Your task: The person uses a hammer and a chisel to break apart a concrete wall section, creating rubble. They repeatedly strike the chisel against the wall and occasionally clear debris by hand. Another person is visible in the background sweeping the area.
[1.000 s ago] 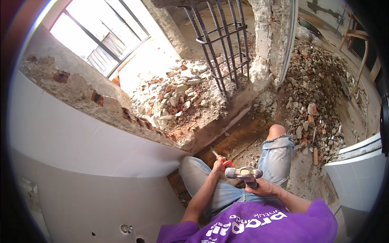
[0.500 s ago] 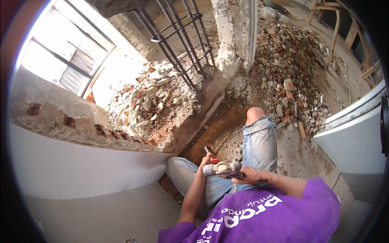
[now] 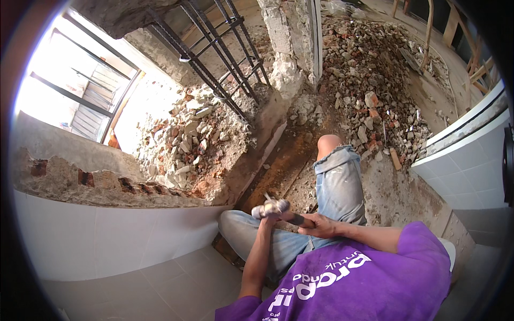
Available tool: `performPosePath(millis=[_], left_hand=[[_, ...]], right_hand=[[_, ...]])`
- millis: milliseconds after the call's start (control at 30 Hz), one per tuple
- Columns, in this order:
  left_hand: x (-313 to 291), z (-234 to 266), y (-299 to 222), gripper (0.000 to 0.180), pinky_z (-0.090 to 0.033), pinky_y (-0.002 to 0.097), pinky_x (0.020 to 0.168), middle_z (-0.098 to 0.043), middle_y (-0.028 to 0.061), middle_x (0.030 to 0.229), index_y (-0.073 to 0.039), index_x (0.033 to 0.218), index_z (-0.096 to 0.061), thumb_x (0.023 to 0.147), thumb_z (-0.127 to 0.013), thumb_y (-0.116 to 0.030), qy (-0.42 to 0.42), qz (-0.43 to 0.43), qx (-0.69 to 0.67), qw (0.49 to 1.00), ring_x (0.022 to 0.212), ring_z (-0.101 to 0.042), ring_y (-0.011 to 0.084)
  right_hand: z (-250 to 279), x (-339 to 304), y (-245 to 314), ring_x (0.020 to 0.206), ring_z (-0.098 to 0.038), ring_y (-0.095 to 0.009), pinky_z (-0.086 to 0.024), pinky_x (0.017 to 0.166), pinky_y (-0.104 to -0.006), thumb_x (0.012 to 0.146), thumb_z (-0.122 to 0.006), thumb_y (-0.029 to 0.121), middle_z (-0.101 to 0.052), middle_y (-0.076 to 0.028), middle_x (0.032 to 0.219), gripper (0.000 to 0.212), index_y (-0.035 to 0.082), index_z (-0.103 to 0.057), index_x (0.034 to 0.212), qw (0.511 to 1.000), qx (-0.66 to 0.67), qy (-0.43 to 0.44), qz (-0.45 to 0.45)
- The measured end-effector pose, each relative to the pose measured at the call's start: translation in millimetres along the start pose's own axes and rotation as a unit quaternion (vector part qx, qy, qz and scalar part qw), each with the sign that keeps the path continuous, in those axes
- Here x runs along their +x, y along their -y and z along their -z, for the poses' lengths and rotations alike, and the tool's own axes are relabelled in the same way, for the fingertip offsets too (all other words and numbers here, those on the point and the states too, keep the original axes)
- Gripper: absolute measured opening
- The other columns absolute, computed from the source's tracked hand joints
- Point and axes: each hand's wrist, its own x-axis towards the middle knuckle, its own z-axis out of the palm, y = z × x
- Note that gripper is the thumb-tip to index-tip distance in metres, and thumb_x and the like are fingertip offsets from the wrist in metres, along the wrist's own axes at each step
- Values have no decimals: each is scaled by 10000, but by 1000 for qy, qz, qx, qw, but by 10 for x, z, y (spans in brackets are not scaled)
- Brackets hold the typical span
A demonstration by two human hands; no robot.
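I have the right grip (image 3: 321, 226) wrapped around the handle of a hammer (image 3: 279, 208), whose head sits directly over the left grip (image 3: 266, 221). That left hand looks curled around a chisel (image 3: 267, 197), though the hammer head hides most of it from me; only a pale bit of shaft pokes out toward 12 o'clock. Taking the hands as my clock centre, I judge much of the breaking done: rubble (image 3: 184, 144) is heaped at 10 o'clock, a second debris pile (image 3: 369, 107) spreads at 1, and the rebar cage (image 3: 222, 67) at 11 stands largely bare of concrete. Left standing are the ragged pillar (image 3: 286, 59) at 12, the low tiled wall (image 3: 134, 230) at 9 with brick showing along its rough top, and the broken ledge (image 3: 267, 120) ahead. None of the debris looks cleared away, and I can't tell which spot the chisel is meant for.
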Motion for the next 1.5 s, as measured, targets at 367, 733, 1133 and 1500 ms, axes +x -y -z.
performPosePath(millis=[367,733,1133,1500], left_hand=[[-291,-1578,-412,340,-538,349,603,-563,63,797,-23,967,-561,896,-543,-356,-22,-157,155,975,681,-584,173],[30,-2757,-1727,208,-531,341,601,-567,44,789,-123,956,-521,902,-544,-322,130,-97,-73,984,678,-601,178],[-74,-2831,-1600,226,-525,338,663,-566,37,884,-101,1028,-493,937,-475,-307,253,-91,-209,940,783,-579,155],[2,-3047,-1909,185,-516,317,646,-568,52,815,-110,951,-493,951,-432,-285,291,-66,-364,882,744,-574,151]], right_hand=[[157,-134,-498,537,-497,-73,-409,482,-232,850,-611,245,-514,2,635,240,28,-510,840,971,137,-153,-126],[228,-332,-339,522,-487,-83,-391,484,-241,873,-563,182,-509,-11,580,271,34,-515,651,966,140,-204,-80],[341,-317,-226,582,-491,-97,-404,539,-247,877,-589,384,-525,-18,663,366,32,-504,821,968,66,-242,-11],[505,365,205,541,-478,-154,-409,470,-259,878,-551,454,-482,-43,616,430,48,-421,819,873,-48,-247,417]])
